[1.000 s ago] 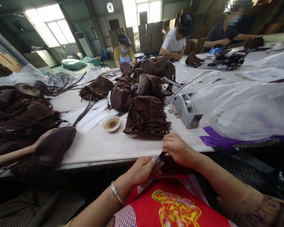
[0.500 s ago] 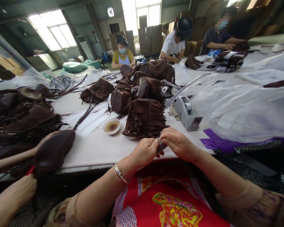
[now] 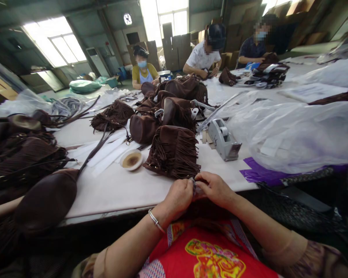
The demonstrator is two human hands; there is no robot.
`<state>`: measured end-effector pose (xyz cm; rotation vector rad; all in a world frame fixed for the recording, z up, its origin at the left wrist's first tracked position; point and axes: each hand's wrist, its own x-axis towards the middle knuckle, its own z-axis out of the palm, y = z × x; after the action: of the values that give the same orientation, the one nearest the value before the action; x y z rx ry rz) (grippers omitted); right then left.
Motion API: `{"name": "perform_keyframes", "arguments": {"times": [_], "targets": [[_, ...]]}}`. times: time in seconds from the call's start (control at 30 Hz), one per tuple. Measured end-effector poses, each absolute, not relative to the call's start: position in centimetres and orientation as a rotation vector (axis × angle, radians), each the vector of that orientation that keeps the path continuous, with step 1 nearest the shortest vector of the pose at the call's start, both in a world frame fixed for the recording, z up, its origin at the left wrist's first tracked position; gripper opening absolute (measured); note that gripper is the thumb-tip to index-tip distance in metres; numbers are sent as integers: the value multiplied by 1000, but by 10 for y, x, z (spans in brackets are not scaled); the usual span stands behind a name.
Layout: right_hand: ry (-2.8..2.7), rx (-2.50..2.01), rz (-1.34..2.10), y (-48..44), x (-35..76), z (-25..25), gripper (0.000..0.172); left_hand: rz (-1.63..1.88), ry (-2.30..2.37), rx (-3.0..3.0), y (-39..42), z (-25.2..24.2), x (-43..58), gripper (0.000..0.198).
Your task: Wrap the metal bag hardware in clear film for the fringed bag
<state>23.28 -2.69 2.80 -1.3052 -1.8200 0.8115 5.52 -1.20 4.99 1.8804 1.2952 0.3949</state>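
My left hand (image 3: 177,197) and my right hand (image 3: 216,189) meet at the table's near edge. Their fingers are closed together on a small, crumpled-looking grey piece (image 3: 195,187), mostly covered by the fingertips, so its kind does not show. Just beyond them lies a dark brown fringed bag (image 3: 175,148), its fringe hanging toward my hands. To its left stands a small white dish (image 3: 131,160) with brownish residue in it. A grey tape dispenser (image 3: 224,141) sits to the right of the bag.
More brown bags (image 3: 174,104) are heaped farther back. Purple material (image 3: 253,170) and clear plastic sheeting (image 3: 301,135) cover the right side. At left, a co-worker's forearm (image 3: 6,207) reaches behind a smooth brown bag (image 3: 49,199). Several people sit across the table.
My hands stay together and the grey piece between the fingers looks turned or folded. The view has shifted slightly. At left, the co-worker's bag has moved left and down, toward me.
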Motion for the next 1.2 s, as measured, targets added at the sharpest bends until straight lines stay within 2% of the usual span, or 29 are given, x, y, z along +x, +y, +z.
{"name": "perform_keyframes", "arguments": {"times": [0.1, 0.27, 0.37, 0.43, 0.73, 0.9, 1.03, 1.1, 1.2], "targets": [[-1812, -1299, 765, -30, 236, 30, 12, 416, 1344, 1834, -10, 45, 59, 51], [-1832, -1317, 688, -34, 232, 26, 5, 454, 1321, 1676, -11, 35, 58, 51], [-1863, -1318, 623, -31, 226, 26, 14, 481, 1226, 1519, -15, 36, 58, 54], [-1886, -1341, 549, -27, 224, 26, 15, 491, 1156, 1399, -20, 39, 56, 48], [-1775, -1515, 270, -8, 237, -1, 14, 263, 935, 1237, -54, 34, 21, 37], [-1891, -1520, 122, -16, 245, 12, 14, 197, 1203, 1658, -55, 46, 1, 27], [-2282, -1138, 147, -39, 222, 49, 22, 36, 1269, 2284, -45, 68, -1, 22], [-2535, -1009, 166, -48, 207, 58, 14, -72, 1211, 2458, -41, 74, 1, 19], [-2629, -1127, 42, -52, 195, 53, 17, 59, 1230, 2634, -40, 74, 0, 18]]}}
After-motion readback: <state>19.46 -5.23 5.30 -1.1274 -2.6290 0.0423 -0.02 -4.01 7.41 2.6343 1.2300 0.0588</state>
